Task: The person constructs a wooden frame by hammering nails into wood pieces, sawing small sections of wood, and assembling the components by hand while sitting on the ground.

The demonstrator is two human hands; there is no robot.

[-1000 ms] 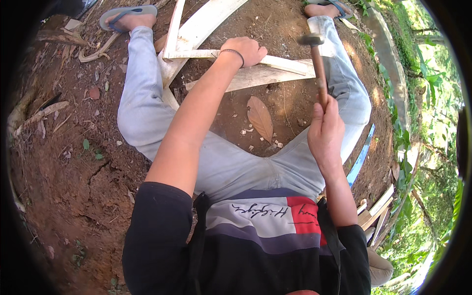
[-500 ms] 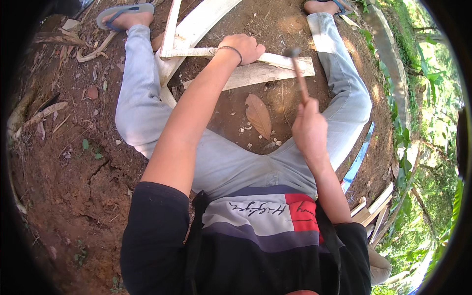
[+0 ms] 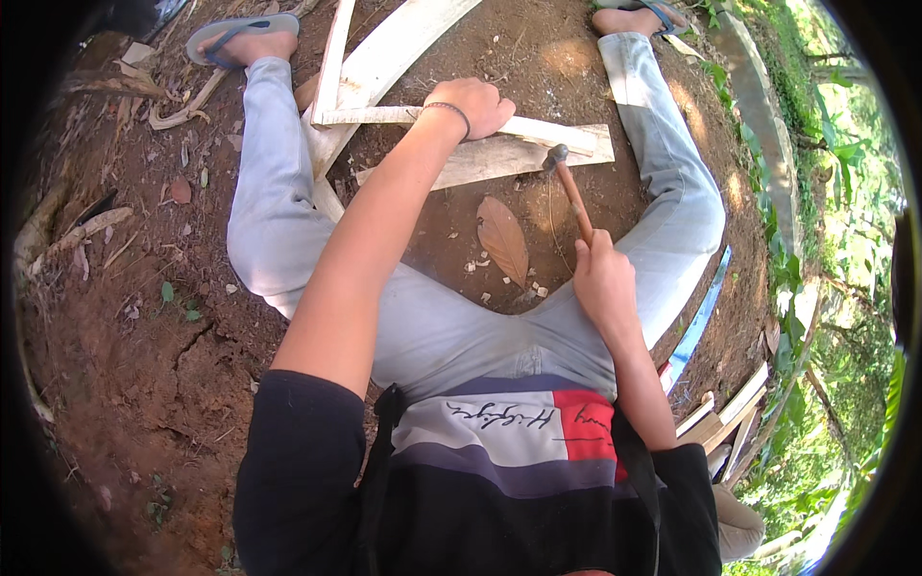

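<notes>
My left hand point(image 3: 473, 106) is closed round a narrow wooden strip point(image 3: 549, 135), part of an angled wooden frame. A second strip point(image 3: 333, 60) meets it at a corner on the left. Beneath the held strip lies a flat wooden board point(image 3: 499, 159) on the soil. My right hand point(image 3: 605, 280) grips the wooden handle of a hammer point(image 3: 570, 197). The hammer's dark head is at the near edge of the board, close to the strip's right end; whether it touches the wood I cannot tell.
A wide pale plank point(image 3: 389, 58) slants behind the frame. A dry brown leaf point(image 3: 503, 240) and wood chips lie between my legs. By my right leg rests a blue blade-like tool point(image 3: 699, 317), with wood offcuts point(image 3: 735, 418) nearer me. Green plants border the right side.
The hammer and my right hand have come down toward me, its head now lower and nearer. The strip's right end sits slightly nearer me, with my left hand still on it.
</notes>
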